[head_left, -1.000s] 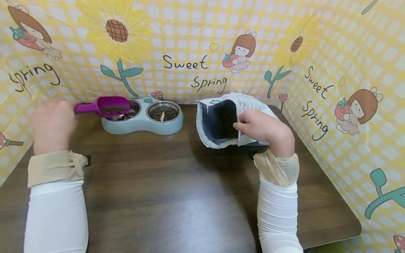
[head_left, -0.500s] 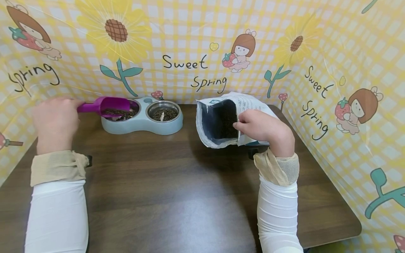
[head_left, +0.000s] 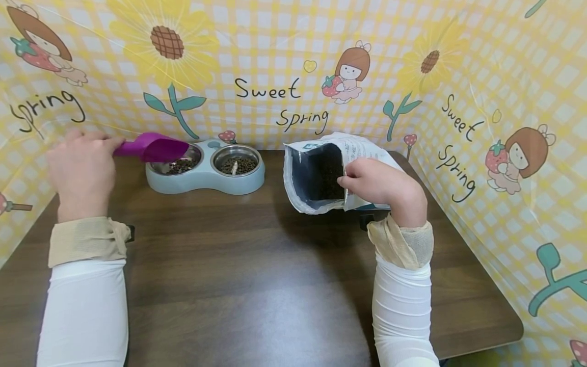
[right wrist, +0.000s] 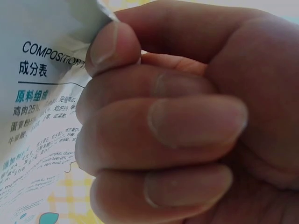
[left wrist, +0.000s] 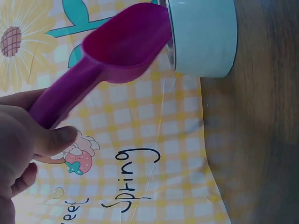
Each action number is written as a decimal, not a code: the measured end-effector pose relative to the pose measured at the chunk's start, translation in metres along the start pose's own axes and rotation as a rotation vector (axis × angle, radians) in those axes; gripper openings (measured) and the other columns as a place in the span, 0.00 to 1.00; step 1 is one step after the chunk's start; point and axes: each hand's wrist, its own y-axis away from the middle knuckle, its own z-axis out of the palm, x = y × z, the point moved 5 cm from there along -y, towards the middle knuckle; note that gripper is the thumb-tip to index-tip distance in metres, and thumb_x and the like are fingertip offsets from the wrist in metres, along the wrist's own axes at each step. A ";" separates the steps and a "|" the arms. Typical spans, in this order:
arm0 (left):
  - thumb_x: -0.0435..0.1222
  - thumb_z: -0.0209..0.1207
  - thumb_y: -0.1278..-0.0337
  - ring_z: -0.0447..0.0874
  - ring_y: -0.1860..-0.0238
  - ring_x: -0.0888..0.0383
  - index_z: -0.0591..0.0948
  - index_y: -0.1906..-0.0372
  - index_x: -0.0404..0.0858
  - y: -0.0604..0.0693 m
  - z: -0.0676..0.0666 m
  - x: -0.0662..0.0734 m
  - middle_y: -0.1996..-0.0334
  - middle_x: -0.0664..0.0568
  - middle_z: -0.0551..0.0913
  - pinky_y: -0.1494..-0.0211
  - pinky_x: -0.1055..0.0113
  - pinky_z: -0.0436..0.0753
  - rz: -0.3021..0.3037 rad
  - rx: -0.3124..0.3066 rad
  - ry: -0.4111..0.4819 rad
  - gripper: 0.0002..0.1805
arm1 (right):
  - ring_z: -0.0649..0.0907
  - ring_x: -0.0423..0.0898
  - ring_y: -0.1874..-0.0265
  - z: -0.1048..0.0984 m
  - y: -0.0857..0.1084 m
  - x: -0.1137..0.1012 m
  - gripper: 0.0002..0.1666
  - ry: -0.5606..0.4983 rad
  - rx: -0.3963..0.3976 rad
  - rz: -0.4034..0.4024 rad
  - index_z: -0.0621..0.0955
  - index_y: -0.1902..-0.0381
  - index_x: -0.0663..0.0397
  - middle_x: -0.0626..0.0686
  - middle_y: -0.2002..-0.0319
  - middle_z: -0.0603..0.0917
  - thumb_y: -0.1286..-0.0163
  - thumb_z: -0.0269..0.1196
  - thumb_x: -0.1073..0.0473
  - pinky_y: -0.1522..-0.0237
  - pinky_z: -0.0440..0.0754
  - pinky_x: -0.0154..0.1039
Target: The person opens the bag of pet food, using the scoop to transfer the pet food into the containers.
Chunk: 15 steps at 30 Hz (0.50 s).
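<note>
My left hand [head_left: 83, 171] grips the handle of a purple scoop [head_left: 162, 148], whose tipped head is over the left bowl of a pale blue double pet feeder [head_left: 206, 182]. In the left wrist view the scoop [left wrist: 128, 39] looks bare inside, its lip at the feeder's rim. Brown kibble [head_left: 182, 165] lies in the left bowl, partly hidden by the scoop. More kibble and a pale strip fill the right metal bowl [head_left: 236, 162]. My right hand [head_left: 382, 186] pinches the edge of a white food bag [head_left: 312, 206], its mouth held wide with dark kibble inside. Printed text shows on the bag [right wrist: 37, 70] in the right wrist view.
A brown wooden table [head_left: 238, 275] carries the feeder and bag. Behind and to the sides hangs a yellow checked cloth [head_left: 270, 46] printed with sunflowers, close behind the feeder. The table's rounded right corner [head_left: 515, 331] shows at the lower right.
The scoop has tipped over and its kibble has slid out into the left bowl. My left hand has shifted slightly right and rotated. The right hand and bag have stayed put.
</note>
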 end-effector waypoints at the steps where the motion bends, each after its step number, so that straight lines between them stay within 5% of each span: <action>1: 0.29 0.47 0.21 0.78 0.48 0.28 0.89 0.46 0.36 0.000 0.000 0.000 0.47 0.33 0.89 0.56 0.27 0.77 -0.003 0.026 0.031 0.19 | 0.73 0.46 0.75 0.000 0.000 0.000 0.26 -0.001 0.001 -0.002 0.71 0.82 0.48 0.45 0.79 0.68 0.18 0.56 0.54 0.64 0.71 0.41; 7: 0.27 0.43 0.18 0.76 0.49 0.30 0.88 0.50 0.32 0.001 -0.001 -0.001 0.51 0.32 0.88 0.47 0.30 0.76 -0.013 0.137 0.119 0.21 | 0.74 0.46 0.74 0.000 0.000 0.000 0.26 -0.002 -0.003 0.000 0.72 0.81 0.49 0.45 0.79 0.69 0.18 0.56 0.55 0.64 0.72 0.41; 15: 0.28 0.43 0.19 0.76 0.48 0.30 0.89 0.50 0.33 0.001 -0.005 0.001 0.51 0.34 0.89 0.49 0.29 0.74 -0.030 0.160 0.123 0.21 | 0.74 0.47 0.74 0.000 0.000 0.000 0.26 -0.007 -0.007 0.004 0.71 0.82 0.48 0.45 0.79 0.68 0.18 0.56 0.55 0.63 0.72 0.41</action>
